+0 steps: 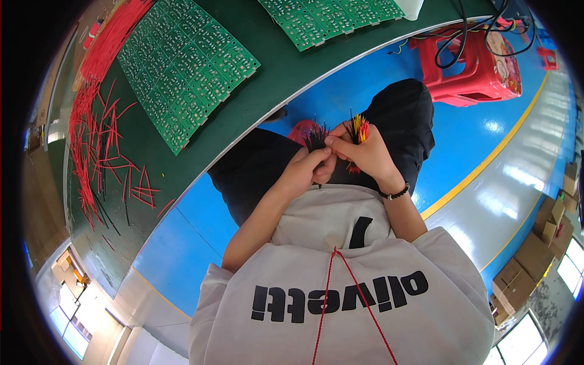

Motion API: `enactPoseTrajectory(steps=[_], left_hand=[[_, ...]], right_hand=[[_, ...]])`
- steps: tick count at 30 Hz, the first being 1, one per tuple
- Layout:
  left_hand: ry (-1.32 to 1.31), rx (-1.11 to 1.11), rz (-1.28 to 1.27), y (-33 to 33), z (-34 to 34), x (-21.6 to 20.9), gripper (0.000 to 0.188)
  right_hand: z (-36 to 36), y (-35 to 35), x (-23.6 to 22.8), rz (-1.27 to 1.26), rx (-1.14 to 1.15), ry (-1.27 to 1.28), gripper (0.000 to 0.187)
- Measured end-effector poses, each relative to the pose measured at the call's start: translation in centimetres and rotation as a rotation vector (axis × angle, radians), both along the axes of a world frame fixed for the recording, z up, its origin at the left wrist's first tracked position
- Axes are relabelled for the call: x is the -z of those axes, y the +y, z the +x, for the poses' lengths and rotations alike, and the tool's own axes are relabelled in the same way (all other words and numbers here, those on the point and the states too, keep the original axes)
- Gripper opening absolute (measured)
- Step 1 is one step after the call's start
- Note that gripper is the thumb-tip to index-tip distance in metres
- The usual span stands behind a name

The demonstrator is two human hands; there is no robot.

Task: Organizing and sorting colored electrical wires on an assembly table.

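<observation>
Over my lap, both hands are close together with their fingertips nearly meeting. My left hand [309,168] is closed round a bunch of short black wires [315,139], whose ends stick up above the fingers. Closed on a second bunch, of red, yellow and black wires [359,130], my right hand [365,152] has its thumb and finger against the black bunch. Whether a single wire is pinched between the two hands is too small to tell.
On the green table [274,79] lie green circuit board panels [188,67] and a long heap of red wires [88,115], with loose red and black pieces [134,182] beside it. A red plastic stool [468,73] stands on the blue floor, black cables [462,36] hanging near it.
</observation>
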State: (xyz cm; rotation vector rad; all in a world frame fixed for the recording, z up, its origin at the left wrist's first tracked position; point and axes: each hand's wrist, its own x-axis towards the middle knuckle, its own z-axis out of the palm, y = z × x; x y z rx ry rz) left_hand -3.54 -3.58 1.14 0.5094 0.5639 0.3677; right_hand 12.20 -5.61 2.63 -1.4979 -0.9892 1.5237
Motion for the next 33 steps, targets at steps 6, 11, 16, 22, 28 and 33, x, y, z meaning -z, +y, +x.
enactPoseTrajectory(steps=[6, 11, 16, 22, 28, 33], left_hand=[[-0.047, -0.034, -0.006, 0.0, 0.0, 0.6, 0.025], [0.230, -0.408, 0.017, -0.6, 2.7, -1.1, 0.030], [-0.016, -0.248, -0.050, 0.4, -0.1, 0.7, 0.027], [0.008, -0.170, -0.023, 0.2, -0.1, 0.3, 0.026], [0.056, -0.054, 0.044, 0.1, -0.1, 0.3, 0.029], [0.043, -0.039, 0.025, 0.1, 0.0, 0.1, 0.029]], right_hand=[[-0.1, 0.1, -0.2, -0.024, 0.018, -0.006, 0.014], [1.1, 0.6, 1.0, 0.215, 0.333, 0.414, 0.012], [0.6, 0.9, 1.1, 0.309, 0.496, 0.409, 0.013], [0.3, 0.3, -0.1, -0.096, 0.127, 0.345, 0.015], [-0.2, 0.4, -0.5, -0.126, 0.105, 0.210, 0.018], [-0.2, 0.3, -0.4, -0.106, 0.075, 0.201, 0.017]])
